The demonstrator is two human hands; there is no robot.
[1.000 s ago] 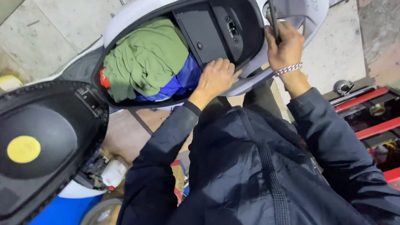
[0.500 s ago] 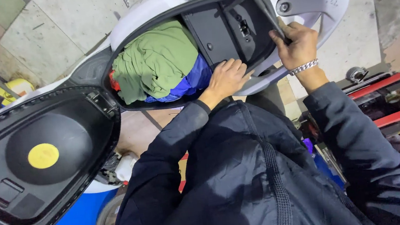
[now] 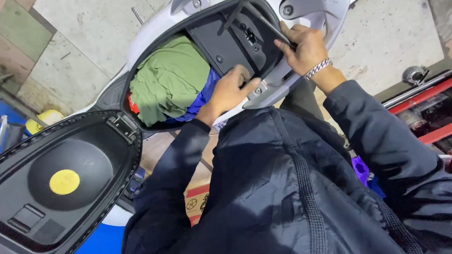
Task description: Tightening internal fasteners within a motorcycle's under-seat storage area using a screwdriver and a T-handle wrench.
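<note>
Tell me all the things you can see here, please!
Scooter: one, white, top middle, storage well open.
Seat: one, black, flipped up, lower left, round yellow sticker underneath.
Cloth: one, green, stuffed in the well over something blue.
Black panel: one, inside the well.
Tool cart: one, red, right edge.
Jacket: one, dark, on the person.
Bracelet: one, silver, right wrist.
Left hand: on the panel's edge.
Right hand: fingers gripping a thin black rod.

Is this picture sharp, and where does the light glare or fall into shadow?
Head view: mostly sharp, with straight lines bowed toward the edges; soft sheen on the white scooter body; the dark jacket swallows detail; left hand and right hand evenly lit, with no motion blur.
</note>
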